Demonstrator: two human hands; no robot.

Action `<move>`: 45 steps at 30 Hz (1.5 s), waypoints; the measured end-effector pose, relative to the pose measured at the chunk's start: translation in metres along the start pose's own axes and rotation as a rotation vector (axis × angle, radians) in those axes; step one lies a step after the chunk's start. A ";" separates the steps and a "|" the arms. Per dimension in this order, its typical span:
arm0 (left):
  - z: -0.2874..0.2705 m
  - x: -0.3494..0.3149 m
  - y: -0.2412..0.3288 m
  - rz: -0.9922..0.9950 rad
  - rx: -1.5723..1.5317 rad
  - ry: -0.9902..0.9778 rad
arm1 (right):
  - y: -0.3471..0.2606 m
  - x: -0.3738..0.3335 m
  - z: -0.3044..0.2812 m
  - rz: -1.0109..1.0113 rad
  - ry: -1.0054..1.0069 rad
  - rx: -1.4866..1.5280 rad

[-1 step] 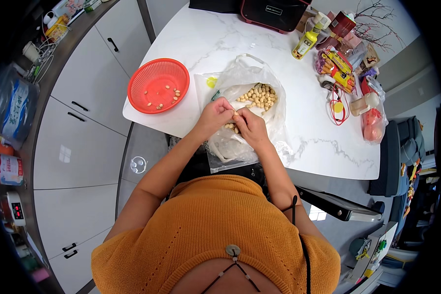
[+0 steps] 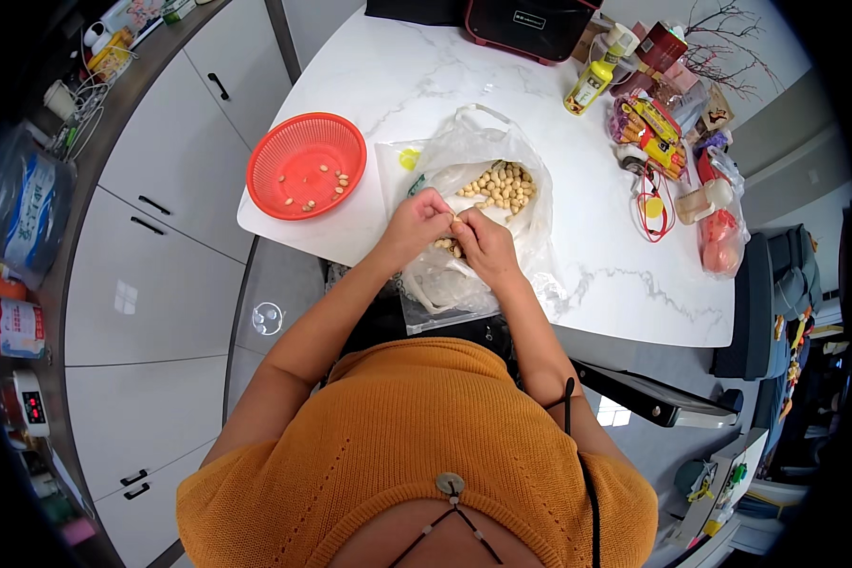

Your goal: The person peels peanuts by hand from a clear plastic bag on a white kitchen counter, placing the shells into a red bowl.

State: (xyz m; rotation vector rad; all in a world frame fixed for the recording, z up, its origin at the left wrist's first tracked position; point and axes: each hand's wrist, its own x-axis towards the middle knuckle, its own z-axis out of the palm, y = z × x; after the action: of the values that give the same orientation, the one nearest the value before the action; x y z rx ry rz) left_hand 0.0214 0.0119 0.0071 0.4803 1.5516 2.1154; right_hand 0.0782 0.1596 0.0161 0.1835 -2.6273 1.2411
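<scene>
Over an open white plastic bag (image 2: 530, 227), my left hand (image 2: 415, 227) and my right hand (image 2: 486, 248) meet fingertip to fingertip. Both are closed, pinching one small pale nut (image 2: 456, 220) between them, mostly covered by the fingers. Inside the bag lies a heap of cream-coloured, oval shelled nuts (image 2: 502, 186), with a few more (image 2: 448, 245) showing just below my hands. To the left stands a round red plastic colander (image 2: 298, 151) with several pale nuts scattered on its bottom.
The white marbled table (image 2: 625, 293) carries a dark appliance (image 2: 525, 28) at the back. A yellow-green bottle (image 2: 592, 83), snack packages (image 2: 655, 133), a red cord (image 2: 667, 222) and a bag of round reddish things (image 2: 719, 248) crowd the right side. White cabinets (image 2: 161, 275) stand left.
</scene>
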 end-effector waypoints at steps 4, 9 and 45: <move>-0.002 0.002 -0.005 0.026 0.017 -0.021 | 0.004 -0.001 0.002 -0.034 -0.002 -0.049; -0.002 0.002 -0.006 0.051 0.023 -0.033 | 0.009 0.000 0.002 -0.022 -0.036 0.005; -0.004 0.001 0.000 -0.054 0.042 -0.093 | 0.001 0.000 0.000 -0.235 0.271 0.019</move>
State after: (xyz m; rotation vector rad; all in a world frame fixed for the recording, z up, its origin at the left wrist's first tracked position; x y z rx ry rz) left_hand 0.0185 0.0088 0.0063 0.5382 1.5418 1.9950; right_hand 0.0777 0.1602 0.0151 0.2961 -2.2898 1.1245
